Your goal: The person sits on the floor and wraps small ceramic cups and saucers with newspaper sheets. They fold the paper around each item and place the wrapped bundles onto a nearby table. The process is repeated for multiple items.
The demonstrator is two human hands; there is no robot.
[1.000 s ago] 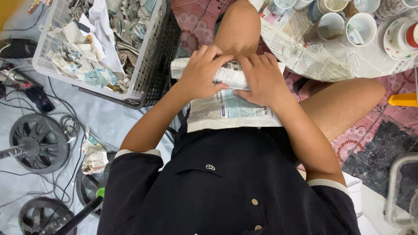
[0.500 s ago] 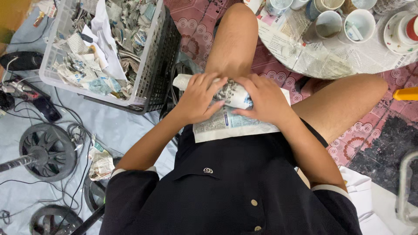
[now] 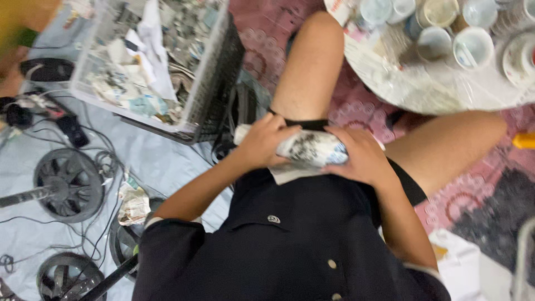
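A bundle wrapped in newspaper [image 3: 312,149] lies across my lap, rolled into a thick cylinder. My left hand [image 3: 263,142] grips its left end, fingers curled over the top. My right hand [image 3: 359,157] clasps its right end. A loose flap of the newspaper sticks out under the bundle onto my dark skirt [image 3: 295,217]. What is inside the wrapping is hidden.
A clear plastic crate [image 3: 200,83] full of newspaper-wrapped pieces stands at the upper left. A round tray [image 3: 401,89] with several cups sits at the upper right. Fan parts [image 3: 68,184], cables and a crumpled paper ball [image 3: 134,203] lie on the floor at left.
The flat newspaper sheet on my lap has been rolled up around the object into a tight bundle. Both hands have closed in on its ends. The view has shifted slightly.
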